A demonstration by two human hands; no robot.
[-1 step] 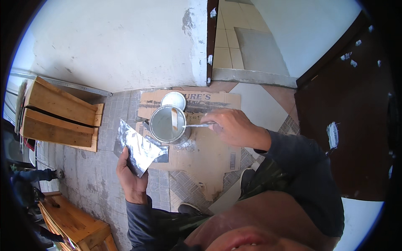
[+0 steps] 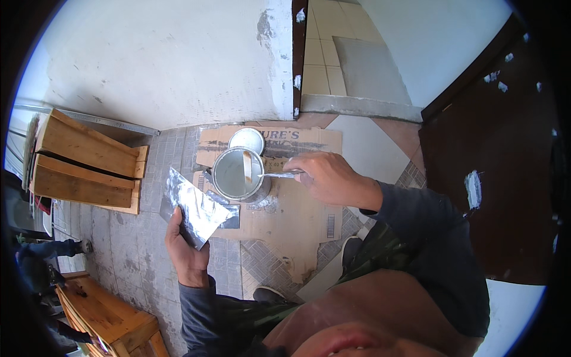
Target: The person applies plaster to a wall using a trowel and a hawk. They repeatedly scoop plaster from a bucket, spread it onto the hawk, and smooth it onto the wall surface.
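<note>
An open paint can (image 2: pixel 238 174) of pale grey paint stands on a flattened cardboard sheet (image 2: pixel 297 214) on the paved floor. My right hand (image 2: pixel 327 177) grips the silver-smeared handle of a brush (image 2: pixel 262 172), and the brush head rests across the can's mouth. My left hand (image 2: pixel 187 253) holds up a flat plate (image 2: pixel 193 205) coated in shiny silver paint, just left of the can. The can's round lid (image 2: pixel 246 140) lies on the cardboard behind it.
Wooden crates (image 2: pixel 83 160) are stacked at the left against a white wall (image 2: pixel 178 65). More wooden pieces (image 2: pixel 107 315) lie at the lower left, near another person (image 2: pixel 41 262). A dark brown door (image 2: pixel 488 154) stands at the right. My shoes (image 2: pixel 351 247) rest on the cardboard's edge.
</note>
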